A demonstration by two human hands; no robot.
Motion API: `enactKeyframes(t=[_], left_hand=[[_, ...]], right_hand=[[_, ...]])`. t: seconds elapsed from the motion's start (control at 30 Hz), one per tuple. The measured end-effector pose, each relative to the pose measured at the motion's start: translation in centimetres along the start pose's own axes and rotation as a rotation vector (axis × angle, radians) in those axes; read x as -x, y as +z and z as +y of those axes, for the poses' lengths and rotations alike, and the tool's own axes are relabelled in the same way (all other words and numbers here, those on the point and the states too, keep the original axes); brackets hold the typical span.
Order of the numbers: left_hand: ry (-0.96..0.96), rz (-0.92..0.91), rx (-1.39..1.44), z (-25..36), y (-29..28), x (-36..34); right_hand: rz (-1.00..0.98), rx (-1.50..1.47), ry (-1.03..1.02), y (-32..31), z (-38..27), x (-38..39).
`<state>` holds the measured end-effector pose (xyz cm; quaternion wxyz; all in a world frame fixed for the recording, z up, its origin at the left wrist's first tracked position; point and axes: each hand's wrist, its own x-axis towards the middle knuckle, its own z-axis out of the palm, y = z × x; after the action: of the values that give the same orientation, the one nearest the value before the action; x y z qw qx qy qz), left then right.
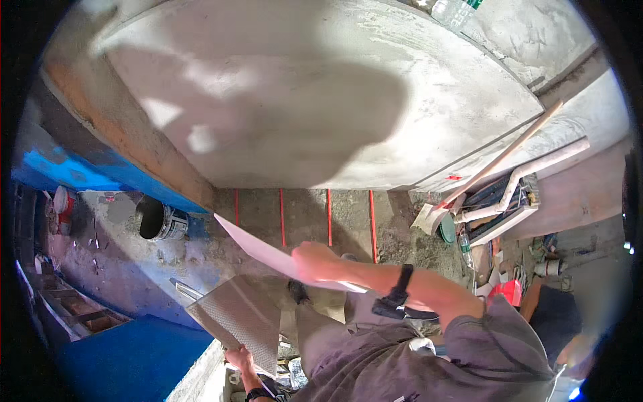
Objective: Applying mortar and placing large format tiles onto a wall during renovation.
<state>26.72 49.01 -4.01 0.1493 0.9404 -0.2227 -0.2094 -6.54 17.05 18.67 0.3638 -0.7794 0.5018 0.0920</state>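
My right hand (312,261) is closed at the edge of a thin, pale pinkish tile (249,246), which is held tilted and seen nearly edge-on above the floor. Lower down at the left, my left hand (240,359) grips the lower edge of another tile (240,318) with a patterned, grey-brown face. This second tile stands slanted beside my legs, and the two tiles are apart. The fingers of my right hand are partly hidden behind its fist.
A grey plastered wall (268,114) rises ahead, with several red strips (329,218) on the floor below. At left lies a bucket (161,220). On the right are a long-handled shovel (499,155), a white pipe (512,187) and another person (557,318). A blue board (134,358) lies lower left.
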Motion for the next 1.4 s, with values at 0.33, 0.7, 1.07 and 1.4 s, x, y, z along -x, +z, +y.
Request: enactKeyframes(t=[0.33, 0.7, 1.07, 1.4], left_hand=[[0.125, 0.086, -0.033, 11.6, 2.3, 5.1], [0.210, 0.222, -0.075, 28.6, 7.0, 23.7], [0.098, -0.054, -0.181, 37.2, 16.6, 32.1], [0.215, -0.128, -0.202, 38.9, 19.4, 33.2]], right_hand=[[0.034, 0.382, -0.333, -16.3, 15.6, 7.0], [-0.136, 0.386, -0.478, -21.0, 39.8, 5.4], [0.015, 0.297, -0.453, -21.5, 50.5, 5.1], [0.140, 0.283, -0.535, -20.2, 53.9, 2.6]])
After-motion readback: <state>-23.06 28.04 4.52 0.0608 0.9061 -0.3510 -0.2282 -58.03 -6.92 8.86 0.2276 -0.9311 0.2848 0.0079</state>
